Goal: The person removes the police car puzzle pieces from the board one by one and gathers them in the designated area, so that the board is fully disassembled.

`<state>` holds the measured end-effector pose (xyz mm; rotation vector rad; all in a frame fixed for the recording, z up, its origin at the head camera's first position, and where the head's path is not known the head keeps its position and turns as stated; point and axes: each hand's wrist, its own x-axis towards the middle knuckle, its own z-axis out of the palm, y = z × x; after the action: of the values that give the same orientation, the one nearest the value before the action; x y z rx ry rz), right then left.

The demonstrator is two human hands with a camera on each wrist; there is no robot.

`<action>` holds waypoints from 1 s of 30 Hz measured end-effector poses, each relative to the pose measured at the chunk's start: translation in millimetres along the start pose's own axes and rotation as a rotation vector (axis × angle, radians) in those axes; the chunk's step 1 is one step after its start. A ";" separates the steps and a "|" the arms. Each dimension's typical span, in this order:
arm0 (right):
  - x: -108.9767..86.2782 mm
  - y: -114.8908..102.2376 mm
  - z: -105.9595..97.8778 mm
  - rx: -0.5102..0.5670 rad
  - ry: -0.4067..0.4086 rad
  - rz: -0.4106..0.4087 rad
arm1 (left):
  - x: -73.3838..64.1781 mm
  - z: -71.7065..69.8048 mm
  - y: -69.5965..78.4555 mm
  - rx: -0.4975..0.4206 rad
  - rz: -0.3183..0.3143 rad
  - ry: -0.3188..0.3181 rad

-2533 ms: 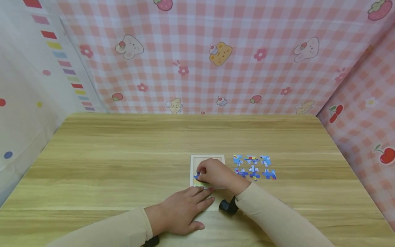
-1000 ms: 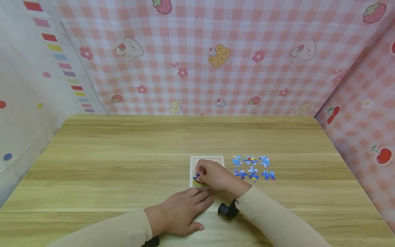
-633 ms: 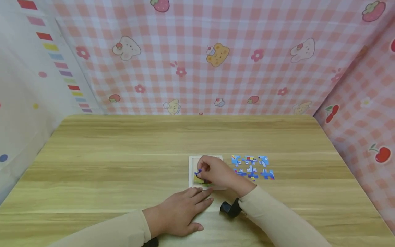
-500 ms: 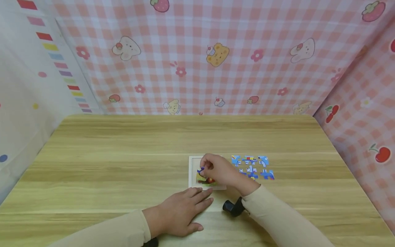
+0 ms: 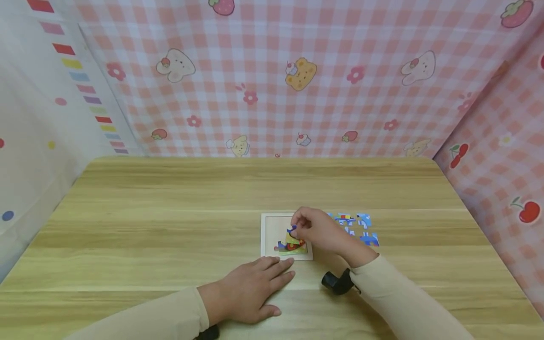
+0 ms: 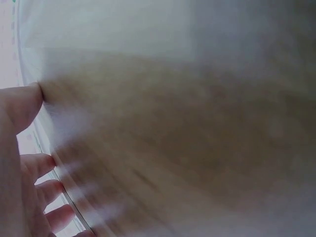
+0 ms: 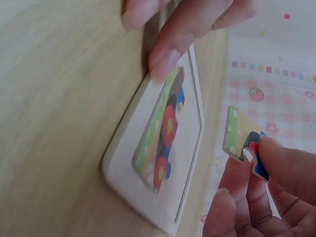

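My right hand (image 5: 320,230) pinches a jigsaw piece (image 7: 239,128) between thumb and fingers. The piece has a green strip with white flowers, a yellowish middle and a blue edge, and it is raised above the right part of the pale puzzle tray (image 5: 263,236). Joined pieces (image 7: 168,126) with red wheels and a green strip lie along the tray's near side, toward the right. My left hand (image 5: 250,293) lies flat with spread fingers, its fingertips at the tray's near rim. In the left wrist view, only part of the left hand (image 6: 37,187) shows.
Several blue jigsaw pieces (image 5: 369,239) lie on the wooden table (image 5: 170,226) right of the tray, some hidden behind my right hand. A black device (image 5: 337,282) sits at my right wrist. Pink checked cloth (image 5: 263,61) hangs beyond the table's far edge.
My right hand has lifted the piece from the tray's near left corner and moved it right. More of the joined pieces shows now. The left hand stays put.
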<state>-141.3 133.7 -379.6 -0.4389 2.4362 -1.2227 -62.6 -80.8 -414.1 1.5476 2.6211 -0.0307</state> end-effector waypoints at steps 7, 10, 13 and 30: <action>-3.4 7.3 -7.2 -0.008 0.016 0.021 | -1.1 1.7 -0.7 -0.020 -0.002 -0.002; -6.8 10.1 -11.7 0.001 0.013 0.007 | -1.1 1.6 -1.5 -0.024 0.007 -0.001; -10.4 13.1 -15.3 0.013 0.006 -0.009 | -0.9 0.9 -2.2 -0.028 0.007 -0.012; -30.1 26.9 -28.4 -0.075 -0.007 -0.006 | -1.3 -1.2 -0.7 -0.038 -0.007 -0.028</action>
<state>-130.9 181.9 -380.0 -0.4715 2.4832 -1.1330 -62.6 -82.2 -412.9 1.5147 2.5900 -0.0034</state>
